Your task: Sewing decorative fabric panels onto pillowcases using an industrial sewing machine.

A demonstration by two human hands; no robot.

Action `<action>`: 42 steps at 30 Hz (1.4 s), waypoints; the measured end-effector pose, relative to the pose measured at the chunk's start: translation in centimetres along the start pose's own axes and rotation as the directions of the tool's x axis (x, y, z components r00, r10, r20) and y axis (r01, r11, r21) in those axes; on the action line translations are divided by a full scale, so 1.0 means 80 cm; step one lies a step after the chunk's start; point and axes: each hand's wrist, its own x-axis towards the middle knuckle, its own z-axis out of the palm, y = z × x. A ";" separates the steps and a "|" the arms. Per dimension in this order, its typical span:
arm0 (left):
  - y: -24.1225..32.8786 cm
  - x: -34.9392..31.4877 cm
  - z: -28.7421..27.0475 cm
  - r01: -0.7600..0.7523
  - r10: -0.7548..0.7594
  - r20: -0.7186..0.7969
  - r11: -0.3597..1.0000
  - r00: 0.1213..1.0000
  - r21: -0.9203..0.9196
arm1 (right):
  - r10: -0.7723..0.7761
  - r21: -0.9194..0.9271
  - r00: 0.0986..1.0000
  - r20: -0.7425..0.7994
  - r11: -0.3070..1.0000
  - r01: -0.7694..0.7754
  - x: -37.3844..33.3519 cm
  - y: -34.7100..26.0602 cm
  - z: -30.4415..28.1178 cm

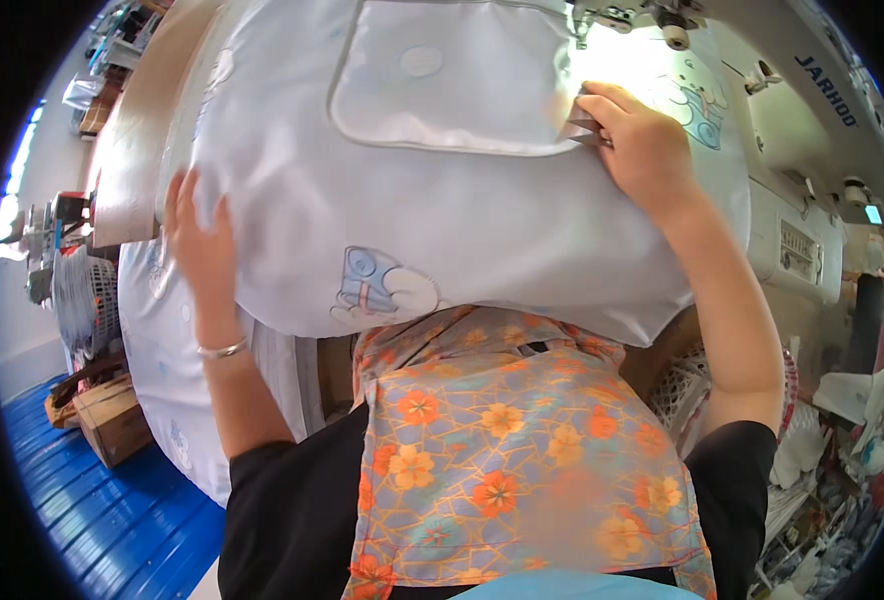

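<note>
Head view: left hand (200,240) loosely open, empty, right hand (652,150) gripping snips (584,127) that might nick the fabric (492,225) if they slip.

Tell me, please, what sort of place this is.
Most likely a sewing workshop: a sewing machine stands at the upper right, and a large white printed sheet lies beneath its needle end, with the right hand over it.
</note>
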 end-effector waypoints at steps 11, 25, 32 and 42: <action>0.148 0.038 0.037 -0.333 0.403 0.102 0.853 0.909 -0.403 | 0.045 0.188 0.999 0.017 0.981 -0.047 -0.024 -0.045 -0.006; 0.278 0.122 0.042 -0.444 0.634 0.223 0.710 0.740 -0.547 | 0.026 0.258 1.000 0.013 0.966 -0.028 -0.029 -0.040 -0.007; 0.298 0.097 0.093 -0.634 0.790 0.057 0.530 0.610 -0.564 | -0.011 0.150 1.000 -0.027 0.989 0.015 -0.031 -0.041 -0.006; 0.313 0.097 0.086 -0.567 0.755 0.051 0.533 0.654 -0.628 | -0.016 0.148 0.999 -0.041 0.989 0.022 -0.035 -0.035 0.001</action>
